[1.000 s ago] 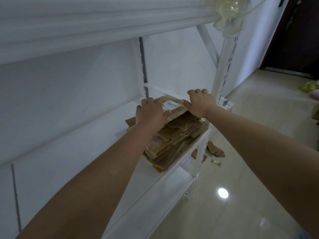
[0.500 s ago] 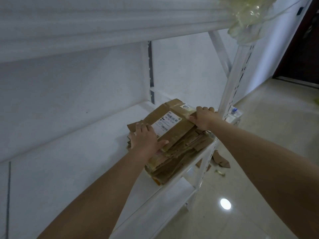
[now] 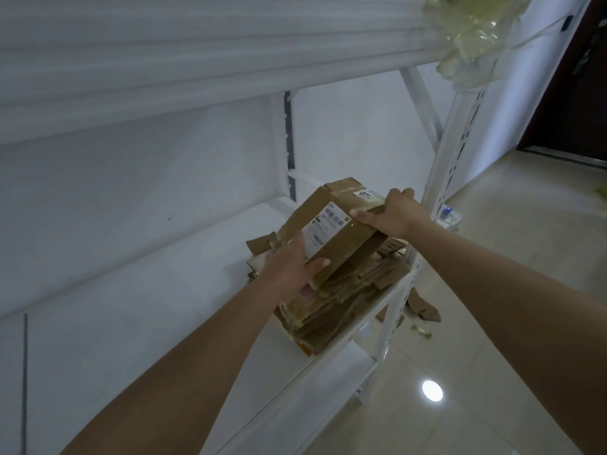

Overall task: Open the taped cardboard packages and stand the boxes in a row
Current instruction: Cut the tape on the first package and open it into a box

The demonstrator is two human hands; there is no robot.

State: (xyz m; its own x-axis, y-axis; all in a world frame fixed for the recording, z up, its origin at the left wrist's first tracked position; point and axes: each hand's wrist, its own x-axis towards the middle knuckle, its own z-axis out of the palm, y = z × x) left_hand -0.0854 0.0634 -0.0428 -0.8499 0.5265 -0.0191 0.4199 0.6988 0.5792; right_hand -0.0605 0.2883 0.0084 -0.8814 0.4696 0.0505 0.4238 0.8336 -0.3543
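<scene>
Since a moment ago, both my hands have lifted the top cardboard box (image 3: 338, 224) so it tilts up off the stack of flattened cardboard (image 3: 345, 290) on the white shelf (image 3: 164, 307). My left hand (image 3: 289, 267) grips the box's near left corner, thumb curled onto its labelled face. My right hand (image 3: 391, 213) clasps the right edge, fingers over the top. Cardboard scraps (image 3: 423, 307) lie on the floor (image 3: 492, 323) beyond.

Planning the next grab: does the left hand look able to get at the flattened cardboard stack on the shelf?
Probably yes: the left hand grips the labelled box right above the flattened cardboard stack, but must release the box first.
</scene>
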